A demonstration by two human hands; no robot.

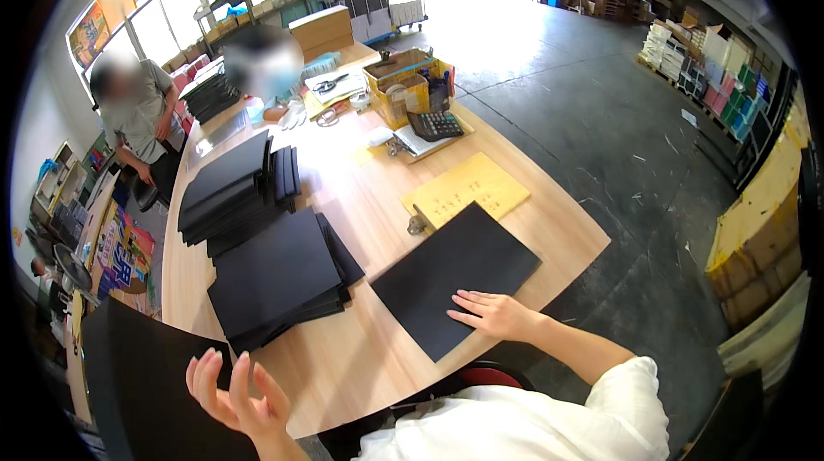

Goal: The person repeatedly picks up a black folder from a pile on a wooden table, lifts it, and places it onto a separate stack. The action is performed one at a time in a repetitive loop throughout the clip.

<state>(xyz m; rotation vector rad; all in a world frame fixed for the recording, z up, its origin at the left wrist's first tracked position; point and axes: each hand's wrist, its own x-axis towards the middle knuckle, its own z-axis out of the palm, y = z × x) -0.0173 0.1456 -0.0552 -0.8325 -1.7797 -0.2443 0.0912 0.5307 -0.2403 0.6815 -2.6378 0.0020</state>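
Observation:
My right hand (496, 315) lies with its fingers stretched out on a flat black rectangular sheet (457, 276) near the table's front edge. My left hand (243, 397) is raised, palm up, with its fingers apart and slightly bent. Just behind it, a larger black panel (150, 384) stands at the table's left side; I cannot tell whether the fingers touch it. Between my hands and farther in sits a loose stack of black sheets (270, 276). Beyond that rises a taller pile of similar black pieces (225, 186), their edges uneven.
A yellow envelope (468, 191) lies past the black sheet on the wooden table (549, 238). Farther off are a calculator (435, 125), a yellow basket of supplies (408, 87) and scissors (329, 83). One person (142, 109) stands at the far left; another is at the table's far end.

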